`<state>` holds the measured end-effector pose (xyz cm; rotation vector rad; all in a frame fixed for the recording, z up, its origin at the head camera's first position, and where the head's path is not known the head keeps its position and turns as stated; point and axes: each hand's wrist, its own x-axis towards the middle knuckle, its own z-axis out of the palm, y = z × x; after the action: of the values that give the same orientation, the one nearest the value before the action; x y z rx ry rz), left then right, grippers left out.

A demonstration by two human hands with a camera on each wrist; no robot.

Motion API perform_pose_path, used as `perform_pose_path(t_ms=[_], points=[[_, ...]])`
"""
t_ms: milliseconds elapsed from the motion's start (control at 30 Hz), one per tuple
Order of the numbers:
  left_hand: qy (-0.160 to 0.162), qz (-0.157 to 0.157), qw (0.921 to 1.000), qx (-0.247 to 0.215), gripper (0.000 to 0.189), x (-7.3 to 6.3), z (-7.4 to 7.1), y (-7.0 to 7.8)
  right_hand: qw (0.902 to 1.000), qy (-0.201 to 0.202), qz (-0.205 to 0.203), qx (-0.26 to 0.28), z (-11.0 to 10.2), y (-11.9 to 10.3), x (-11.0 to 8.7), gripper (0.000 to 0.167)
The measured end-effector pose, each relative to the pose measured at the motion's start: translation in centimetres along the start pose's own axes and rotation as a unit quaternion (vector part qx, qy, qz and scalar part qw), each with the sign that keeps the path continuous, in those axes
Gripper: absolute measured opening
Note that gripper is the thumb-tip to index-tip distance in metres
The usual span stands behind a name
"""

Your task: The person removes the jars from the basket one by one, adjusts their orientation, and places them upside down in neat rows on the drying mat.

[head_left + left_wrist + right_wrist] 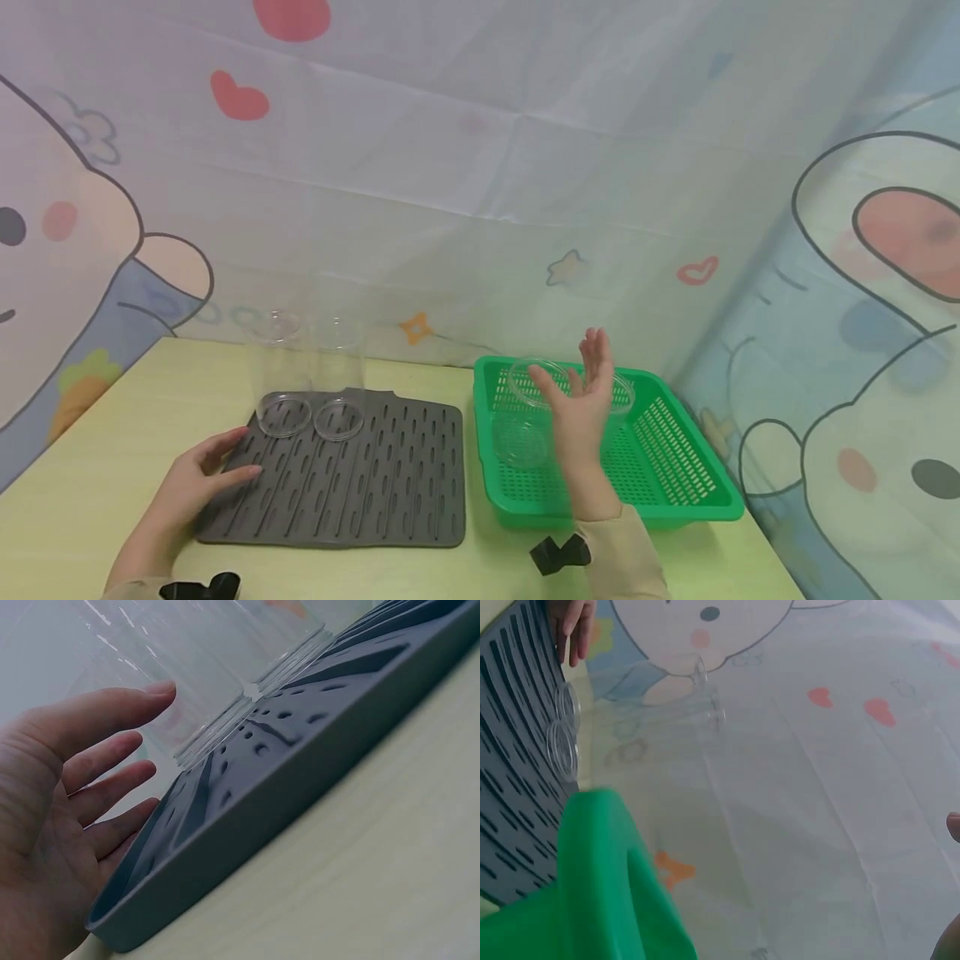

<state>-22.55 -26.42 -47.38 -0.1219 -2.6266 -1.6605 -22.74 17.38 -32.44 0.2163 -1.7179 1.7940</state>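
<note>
Two tall clear plastic cups (282, 367) stand side by side on a grey drying mat (416, 487); ring-like rims show at their lower ends. My left hand (197, 477) is at the mat's left edge, beside the nearer cup. In the left wrist view its thumb (112, 707) and fingers are spread, with a small gap to the cup walls. Over a green basket (693, 500), my right hand (583, 412) is raised, fingers up and thumb apart. Clear cups (521, 442) in the basket are partly behind that hand; I see no grip on them.
A pale yellow table (97, 458) bears the mat and basket, with a strip of tabletop between them. Close behind hangs a cartoon-printed cloth (450, 167), which also runs down the right side. The basket's green rim (592, 877) is close to the right wrist camera.
</note>
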Motion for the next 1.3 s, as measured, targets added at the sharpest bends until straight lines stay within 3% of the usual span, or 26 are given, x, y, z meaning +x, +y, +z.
perform_pose_path(t_ms=[300,533,967,1300], points=[[-0.005,-0.007,1.0000,0.003,0.081,0.0,-0.2,0.2,0.9963,0.056,0.029,-0.057,-4.0,1.3,1.6,0.090],[-0.008,-0.011,0.9999,0.004,0.081,0.1,-0.2,0.2,0.9884,0.061,0.070,-0.120,-6.5,3.0,2.2,0.094],[-0.015,-0.039,0.9990,-0.015,0.087,-0.1,-0.2,0.7,0.9704,0.023,0.116,-0.210,-9.7,4.2,2.4,0.102],[-0.015,-0.038,0.9990,-0.014,0.086,-0.1,0.0,0.8,0.9376,-0.070,0.211,-0.267,-11.3,5.1,2.8,0.108]])
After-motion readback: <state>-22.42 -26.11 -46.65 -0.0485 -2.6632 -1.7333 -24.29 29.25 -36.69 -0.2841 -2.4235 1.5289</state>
